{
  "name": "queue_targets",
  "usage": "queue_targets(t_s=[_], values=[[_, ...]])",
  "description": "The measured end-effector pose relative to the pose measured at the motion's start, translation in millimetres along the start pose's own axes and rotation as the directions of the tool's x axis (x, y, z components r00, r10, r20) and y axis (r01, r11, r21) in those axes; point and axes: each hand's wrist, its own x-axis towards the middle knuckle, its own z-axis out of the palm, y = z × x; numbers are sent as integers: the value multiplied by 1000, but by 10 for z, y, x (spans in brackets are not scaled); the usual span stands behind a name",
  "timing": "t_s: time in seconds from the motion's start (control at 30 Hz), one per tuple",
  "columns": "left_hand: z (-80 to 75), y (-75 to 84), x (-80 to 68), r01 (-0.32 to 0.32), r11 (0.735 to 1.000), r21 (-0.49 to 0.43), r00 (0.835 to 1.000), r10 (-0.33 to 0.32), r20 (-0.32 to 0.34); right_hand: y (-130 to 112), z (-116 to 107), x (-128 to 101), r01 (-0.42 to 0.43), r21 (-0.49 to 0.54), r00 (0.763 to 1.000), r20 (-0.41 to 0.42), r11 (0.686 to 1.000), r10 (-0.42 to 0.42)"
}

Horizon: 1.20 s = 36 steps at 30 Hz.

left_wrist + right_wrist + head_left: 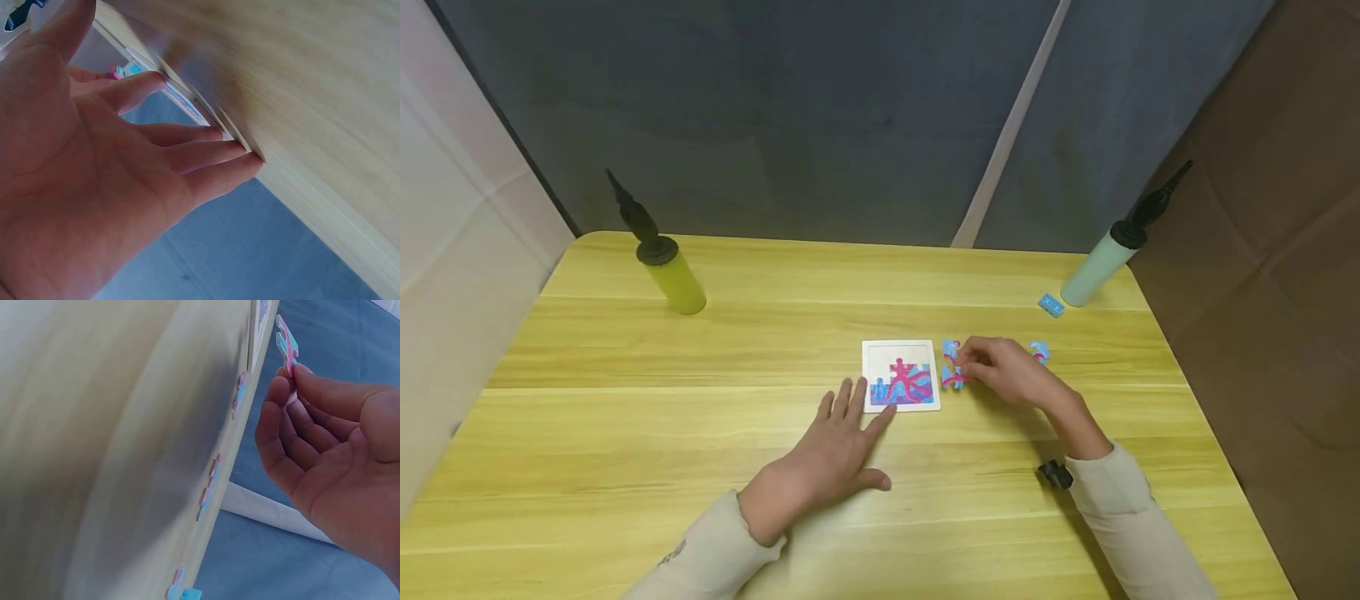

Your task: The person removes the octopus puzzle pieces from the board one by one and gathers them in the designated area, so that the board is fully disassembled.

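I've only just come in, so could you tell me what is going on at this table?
A person is working on a small jigsaw puzzle on a wooden table. The left hand lies flat, fingertips touching the corner of the white puzzle tray, whose lower part is filled. The right hand pinches one pink and blue puzzle piece, lifted off the table beside the loose pieces right of the tray.

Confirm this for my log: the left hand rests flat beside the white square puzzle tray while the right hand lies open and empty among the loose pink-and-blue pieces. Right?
Not quite. The right hand is not empty: the right wrist view shows thumb and fingers pinching a pink-and-blue jigsaw piece. The rest holds: the left hand rests flat, fingertips at the white square puzzle tray.
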Motion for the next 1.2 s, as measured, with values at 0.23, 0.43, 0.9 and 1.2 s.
queue_targets(t_s=[0.23,0.43,0.9,1.2], values=[[-4,10,6,6,1000,-9,1000,-6,5,89,12,-25,9,-16,999,51,1000,-8],[1,-1,-17,8,1000,-13,1000,-8,-1,86,44,-24,-4,-16,996,91,1000,6],[-11,10,-3,-3,999,-33,1000,3,-9,91,66,19,22,-102,997,73,994,-15],[-13,16,-7,-1,1000,-23,1000,1,-2,80,65,41,34,-95,997,79,995,-26]])
